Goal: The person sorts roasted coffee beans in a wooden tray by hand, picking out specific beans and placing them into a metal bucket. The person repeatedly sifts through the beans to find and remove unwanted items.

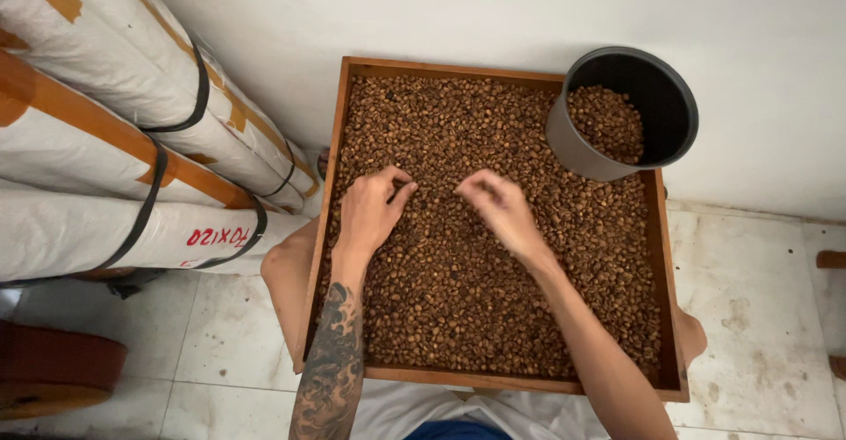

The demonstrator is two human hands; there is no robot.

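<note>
A square wooden tray (328, 193) rests on my knees, filled with a layer of brown coffee beans (458, 299). My left hand (370, 211) lies on the beans near the tray's left side, fingers curled and pinching together. My right hand (498, 206) hovers over the middle of the beans, fingertips drawn together as if pinching a bean; what it holds is too small to see. A dark grey plastic bucket (573, 145) stands tilted in the tray's far right corner, with brown beans inside it.
A white wall stands right behind the tray. Large white and orange wrapped rolls (106, 140) bound with black straps lie to the left. The floor is pale tile (758, 299). A red-brown round object (53, 369) sits at the lower left.
</note>
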